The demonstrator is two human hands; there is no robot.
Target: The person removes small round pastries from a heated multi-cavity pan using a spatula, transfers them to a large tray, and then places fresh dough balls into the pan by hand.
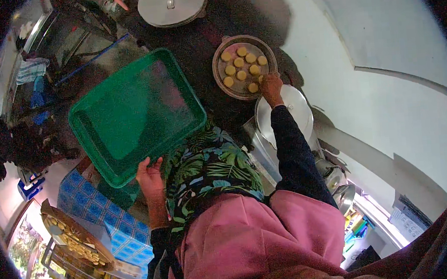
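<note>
My right hand [272,88] reaches over the near right rim of a round brown pan [221,82]. Its fingers are closed, with a round yellow patty [260,78] at their tips, partly hidden. Several more small yellow patties [241,75] lie spaced apart in the pan. Beside the near edge of a large green tray [123,113], my left hand [151,176] is open with its fingers apart, holding nothing I can see. The tray has raised sides, and no loose pieces show in it.
A round silver lid [289,114] is under my right forearm. Another lidded pot [172,5] stands at the far side. A white wall [326,54] runs along the right. At lower left are a blue checked cloth [104,210] and a container of yellowish pieces [77,240].
</note>
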